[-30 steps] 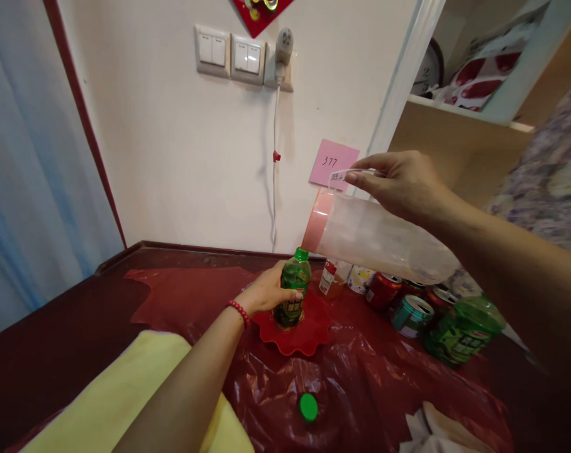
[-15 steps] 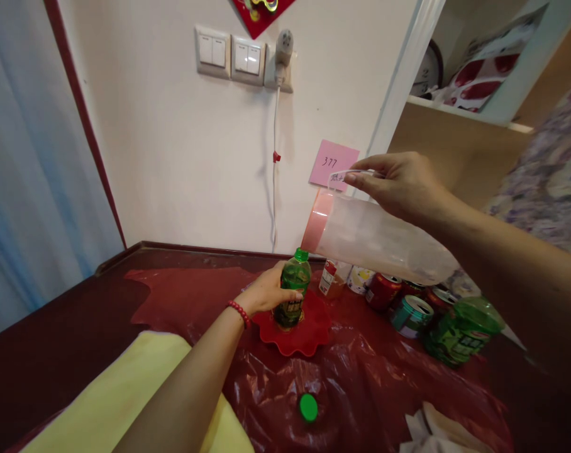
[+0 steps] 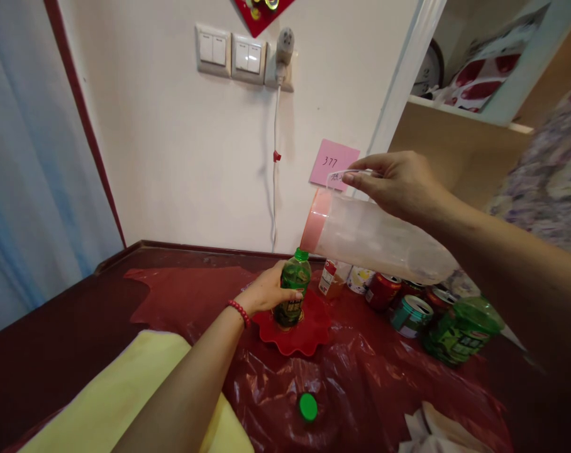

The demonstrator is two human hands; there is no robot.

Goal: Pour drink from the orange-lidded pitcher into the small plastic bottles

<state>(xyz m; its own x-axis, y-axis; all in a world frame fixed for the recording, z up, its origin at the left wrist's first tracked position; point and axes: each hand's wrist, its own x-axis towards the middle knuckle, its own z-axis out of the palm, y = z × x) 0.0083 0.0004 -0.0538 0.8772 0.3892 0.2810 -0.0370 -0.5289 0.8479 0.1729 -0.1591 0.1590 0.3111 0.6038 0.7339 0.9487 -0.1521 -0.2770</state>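
Observation:
My left hand, with a red bead bracelet at the wrist, is wrapped round an uncapped green plastic bottle. The bottle stands upright on a red wavy-edged plate. Above and to the right, my right hand grips the handle of a clear plastic pitcher with a pink rim. The pitcher lies tilted nearly on its side, its rim right at the bottle's mouth. Whether liquid is flowing I cannot make out. A green bottle cap lies nearer to me on the red plastic sheet.
Right of the plate stand a small carton, red cans, a teal can and a large green bottle or jug. A yellow cloth lies at left. Crumpled beige material sits front right. The wall rises behind.
Almost nothing differs. The pitcher and both hands keep nearly the same place, with only a very slight shift of the pitcher's rim.

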